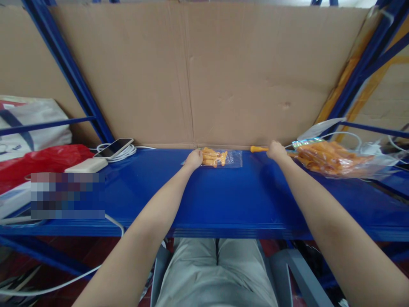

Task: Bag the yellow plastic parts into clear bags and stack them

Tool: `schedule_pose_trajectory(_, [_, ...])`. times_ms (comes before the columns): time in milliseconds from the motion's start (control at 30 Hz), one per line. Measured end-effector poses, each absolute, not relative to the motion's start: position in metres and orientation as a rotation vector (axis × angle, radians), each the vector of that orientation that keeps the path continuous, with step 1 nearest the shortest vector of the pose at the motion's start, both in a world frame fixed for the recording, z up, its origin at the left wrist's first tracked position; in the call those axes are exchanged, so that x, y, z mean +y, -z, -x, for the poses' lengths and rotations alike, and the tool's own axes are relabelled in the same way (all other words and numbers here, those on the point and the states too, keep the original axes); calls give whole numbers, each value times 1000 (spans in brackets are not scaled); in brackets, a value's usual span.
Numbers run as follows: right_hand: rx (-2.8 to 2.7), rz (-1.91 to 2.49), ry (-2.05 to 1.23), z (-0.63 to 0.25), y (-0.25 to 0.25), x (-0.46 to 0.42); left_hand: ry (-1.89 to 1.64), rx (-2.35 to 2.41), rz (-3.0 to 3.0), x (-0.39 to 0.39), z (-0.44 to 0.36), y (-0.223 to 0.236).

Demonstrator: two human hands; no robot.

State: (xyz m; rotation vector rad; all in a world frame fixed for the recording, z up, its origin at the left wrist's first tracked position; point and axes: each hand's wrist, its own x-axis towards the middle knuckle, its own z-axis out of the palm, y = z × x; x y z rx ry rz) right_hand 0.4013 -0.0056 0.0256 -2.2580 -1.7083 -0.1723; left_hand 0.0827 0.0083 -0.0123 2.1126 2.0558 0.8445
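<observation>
Two arms stretched forward; left grip clamped on clear bag; right grip clamped round orange stick

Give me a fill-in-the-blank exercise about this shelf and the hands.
1. The piece poking from the right hand is coloured ____.
2. In the picture, the big bag lies to the ____ of the small bag at the left hand.
3. The cable coiled under the phone is coloured ____.
4. The panel behind the shelf is made of ____.

Missing words: orange; right; white; cardboard.
</observation>
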Motion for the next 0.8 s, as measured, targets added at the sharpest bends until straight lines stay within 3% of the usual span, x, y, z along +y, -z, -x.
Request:
schedule_pose_trajectory(267, [-1892,2175,196,-409,-2,-17,-830,2066,-2130,9,-82,12])
schedule_pose_trajectory(567, [-1916,2307,-51,-413,-9,-17,-808,2040,-2140,16,-80,14])
schedule_pose_trajectory(800, [-1996,2320,44,-409,-16,-24,-803,2025,-2135,16,-80,13])
